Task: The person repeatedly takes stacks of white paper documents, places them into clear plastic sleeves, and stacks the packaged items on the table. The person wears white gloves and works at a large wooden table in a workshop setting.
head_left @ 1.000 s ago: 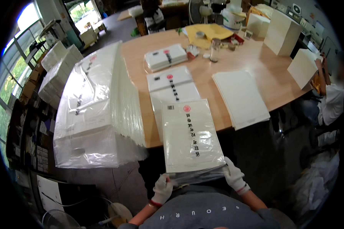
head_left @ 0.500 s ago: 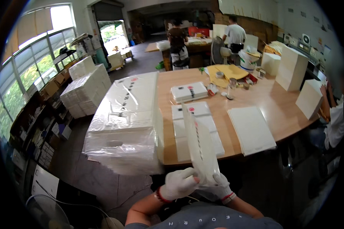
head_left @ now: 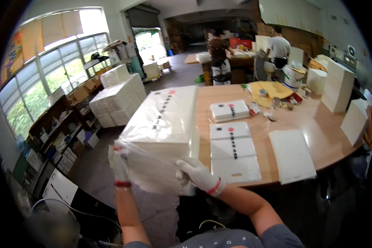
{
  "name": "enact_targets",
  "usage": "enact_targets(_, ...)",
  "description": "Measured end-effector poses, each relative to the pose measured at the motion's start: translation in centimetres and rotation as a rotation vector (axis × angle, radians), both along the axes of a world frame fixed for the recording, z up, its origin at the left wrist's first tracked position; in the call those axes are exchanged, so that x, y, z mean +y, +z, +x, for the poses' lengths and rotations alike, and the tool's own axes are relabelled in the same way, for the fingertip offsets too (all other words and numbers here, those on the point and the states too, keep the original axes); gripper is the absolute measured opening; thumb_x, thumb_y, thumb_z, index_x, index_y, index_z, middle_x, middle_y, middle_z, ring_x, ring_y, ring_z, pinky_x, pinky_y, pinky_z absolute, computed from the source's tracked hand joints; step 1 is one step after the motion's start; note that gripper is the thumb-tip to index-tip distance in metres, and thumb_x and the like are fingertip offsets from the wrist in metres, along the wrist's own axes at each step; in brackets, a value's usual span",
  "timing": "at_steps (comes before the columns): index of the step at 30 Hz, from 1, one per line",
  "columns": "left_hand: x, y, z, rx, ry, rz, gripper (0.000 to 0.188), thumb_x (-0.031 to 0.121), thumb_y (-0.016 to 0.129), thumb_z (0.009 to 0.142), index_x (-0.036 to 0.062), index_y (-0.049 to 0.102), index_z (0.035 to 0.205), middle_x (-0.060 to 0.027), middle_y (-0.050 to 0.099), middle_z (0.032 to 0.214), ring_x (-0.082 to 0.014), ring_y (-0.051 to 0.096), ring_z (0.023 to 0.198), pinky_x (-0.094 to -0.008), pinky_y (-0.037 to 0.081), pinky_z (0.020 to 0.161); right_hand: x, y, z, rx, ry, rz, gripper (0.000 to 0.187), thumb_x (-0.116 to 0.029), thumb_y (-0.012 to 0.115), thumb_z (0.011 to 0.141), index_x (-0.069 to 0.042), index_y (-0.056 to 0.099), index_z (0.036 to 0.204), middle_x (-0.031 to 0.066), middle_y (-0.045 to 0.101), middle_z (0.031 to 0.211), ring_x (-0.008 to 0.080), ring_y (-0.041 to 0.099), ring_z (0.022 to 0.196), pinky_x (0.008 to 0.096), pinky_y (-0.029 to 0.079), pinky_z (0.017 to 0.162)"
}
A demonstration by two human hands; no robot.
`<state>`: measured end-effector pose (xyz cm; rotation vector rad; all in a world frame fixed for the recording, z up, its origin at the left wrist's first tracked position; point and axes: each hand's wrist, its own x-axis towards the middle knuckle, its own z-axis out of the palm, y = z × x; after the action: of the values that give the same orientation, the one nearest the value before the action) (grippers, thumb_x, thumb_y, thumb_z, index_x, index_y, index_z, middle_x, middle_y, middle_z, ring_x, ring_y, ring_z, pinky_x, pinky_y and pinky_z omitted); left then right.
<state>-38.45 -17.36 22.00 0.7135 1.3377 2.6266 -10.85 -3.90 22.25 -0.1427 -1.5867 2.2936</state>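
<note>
A tall stack of flat white printed sheets in a clear plastic bag (head_left: 165, 120) lies on the left part of the round wooden table (head_left: 310, 120), its near end overhanging the edge. My left hand (head_left: 119, 165), in a white glove, holds the loose plastic at the stack's near left corner. My right hand (head_left: 199, 177), also gloved, grips the plastic at the near right corner. Just right of the stack, a flat white printed sheet (head_left: 233, 151) lies on the table, with a small stack of the same (head_left: 229, 110) behind it.
A pile of plain white sheets (head_left: 292, 155) lies at the table's near right. White boxes (head_left: 337, 84) and small clutter stand at the far right. Two people (head_left: 219, 56) work at a far table. White box piles (head_left: 118, 99) and shelves fill the left; a fan (head_left: 53, 225) stands at lower left.
One second ago both hands held one flat printed sheet over the table edge, then tipped it on edge. Now that sheet is out of my hands, which are on the bagged stack's near end.
</note>
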Motion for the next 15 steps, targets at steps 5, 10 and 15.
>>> enact_targets(5,-4.6,-13.3,4.2,0.009,0.135,-0.098,0.013,0.011,0.044,0.091,0.0055,0.056,0.090,-0.0022,0.055,0.075,-0.0126,0.053,0.064,-0.0289,0.047,0.061,2.0,-10.1,6.3,-0.312,-0.156,0.392,0.031,-0.020,0.048,0.094,-0.002,0.055,0.117,0.0082,0.059,0.108,0.0166,0.055,0.096,0.0269,0.041,0.086)
enact_targets(10,-1.9,-25.3,14.3,-0.413,0.027,-0.611,0.011,0.001,0.046,0.083,0.0042,0.057,0.082,-0.0095,0.059,0.077,-0.0203,0.059,0.060,-0.0333,0.053,0.053,5.9,-24.7,20.9,-1.504,-0.080,1.090,0.056,-0.044,0.054,0.081,-0.017,0.046,0.129,0.0138,0.043,0.132,0.0357,0.043,0.119,0.0530,0.033,0.098)
enact_targets(15,2.0,-29.4,20.8,0.072,-0.704,-0.857,0.009,0.008,0.049,0.082,0.0022,0.056,0.083,-0.0083,0.060,0.074,-0.0168,0.060,0.070,-0.0301,0.049,0.066,7.9,-32.1,27.8,-1.435,-0.159,1.261,0.033,-0.036,0.053,0.085,-0.008,0.063,0.098,0.0177,0.060,0.108,0.0327,0.052,0.108,0.0420,0.043,0.088)
